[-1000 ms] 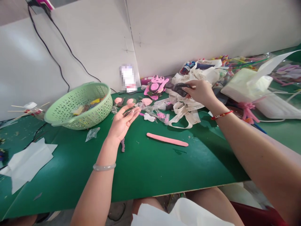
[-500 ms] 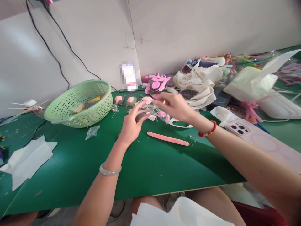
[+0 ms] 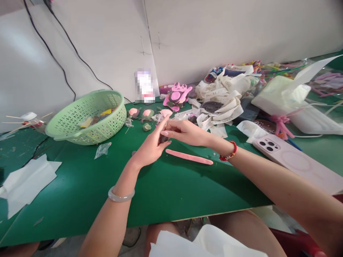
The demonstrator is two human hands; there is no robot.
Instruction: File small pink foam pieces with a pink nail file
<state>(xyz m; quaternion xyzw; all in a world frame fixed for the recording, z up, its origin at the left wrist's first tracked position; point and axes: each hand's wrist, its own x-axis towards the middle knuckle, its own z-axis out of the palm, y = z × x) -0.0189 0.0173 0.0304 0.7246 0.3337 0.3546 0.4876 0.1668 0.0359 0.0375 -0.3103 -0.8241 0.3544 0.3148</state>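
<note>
My left hand point(image 3: 150, 147) is held above the green table, fingers pointing forward, with a small dark grey lump point(image 3: 164, 138) like modelling clay between thumb and fingers. My right hand point(image 3: 187, 131) meets it from the right, its bent fingers pressed against the lump and partly covering it. Just below the hands lies a smooth pink clay strip point(image 3: 189, 157). Beyond them sit small turtle-like figures with pink tops, among them a left one point(image 3: 133, 113) and a middle one point(image 3: 147, 114). A little greenish piece point(image 3: 147, 126) rests in front of these.
A green plastic basket point(image 3: 88, 137) with scraps stands at the left. A pink figure point(image 3: 177, 96), a heap of white ribbon point(image 3: 223, 89) and a blurred-out upright object point(image 3: 145, 85) are at the back. To the right lie a pink phone point(image 3: 294, 160) and a white tissue pack point(image 3: 278, 92).
My right hand has come down and toward me from over the small figures, and its fingers now meet the dark lump in my left hand. The pink strip stays on the table.
</note>
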